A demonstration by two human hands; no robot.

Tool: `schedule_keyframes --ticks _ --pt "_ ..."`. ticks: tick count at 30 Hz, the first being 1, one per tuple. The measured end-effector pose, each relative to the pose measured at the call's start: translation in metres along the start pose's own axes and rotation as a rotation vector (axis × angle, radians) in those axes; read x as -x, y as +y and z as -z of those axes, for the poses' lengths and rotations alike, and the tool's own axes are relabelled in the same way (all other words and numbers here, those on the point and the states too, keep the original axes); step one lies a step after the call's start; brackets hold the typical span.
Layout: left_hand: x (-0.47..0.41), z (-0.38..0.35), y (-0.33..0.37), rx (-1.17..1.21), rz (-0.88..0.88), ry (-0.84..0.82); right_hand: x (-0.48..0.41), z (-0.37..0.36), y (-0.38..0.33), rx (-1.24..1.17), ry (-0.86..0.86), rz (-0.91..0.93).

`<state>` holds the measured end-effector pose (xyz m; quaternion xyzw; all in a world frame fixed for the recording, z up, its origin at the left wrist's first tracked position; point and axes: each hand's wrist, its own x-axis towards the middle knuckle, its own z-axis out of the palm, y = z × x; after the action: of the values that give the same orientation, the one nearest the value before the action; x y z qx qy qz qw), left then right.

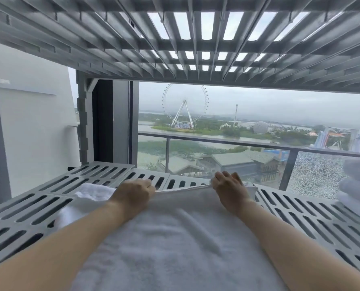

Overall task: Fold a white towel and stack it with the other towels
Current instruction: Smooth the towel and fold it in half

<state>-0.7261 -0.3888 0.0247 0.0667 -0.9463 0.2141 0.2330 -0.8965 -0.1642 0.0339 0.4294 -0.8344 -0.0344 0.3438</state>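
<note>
**Both hands pinching the far edge of a white towel**

The white towel (174, 238) is lying spread across the grey slotted shelf (38, 206), running from the near edge of the view out to the hands. The left hand (133, 194) is gripping the towel's far edge with curled fingers. The right hand (229, 185) is pinching the same edge just beside it, fingers bent. A stack of folded white towels (357, 185) is sitting at the shelf's right end. Beyond it, a glass balcony railing (237, 143) is standing before a distant Ferris wheel (185, 106).
</note>
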Motion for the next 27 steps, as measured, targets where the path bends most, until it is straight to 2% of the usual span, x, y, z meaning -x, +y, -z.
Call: schedule_keyframes --ticks 5,8,14,19,27 --pt "0.011 0.005 -0.026 -0.206 0.043 -0.011 -0.003 0.004 0.006 0.039 -0.141 -0.156" --pt "0.014 0.003 -0.030 -0.258 0.092 -0.076 0.000 0.005 0.006 0.028 -0.218 -0.244" --pt "0.015 -0.009 -0.020 -0.142 0.206 -0.102 0.004 0.003 0.001 -0.068 -0.225 -0.334" --pt "0.006 -0.009 -0.016 -0.102 0.182 -0.061 -0.001 0.002 -0.018 -0.107 -0.201 -0.329" --pt "-0.019 -0.015 -0.020 -0.093 0.229 -0.150 -0.014 -0.012 -0.016 -0.198 -0.396 -0.468"
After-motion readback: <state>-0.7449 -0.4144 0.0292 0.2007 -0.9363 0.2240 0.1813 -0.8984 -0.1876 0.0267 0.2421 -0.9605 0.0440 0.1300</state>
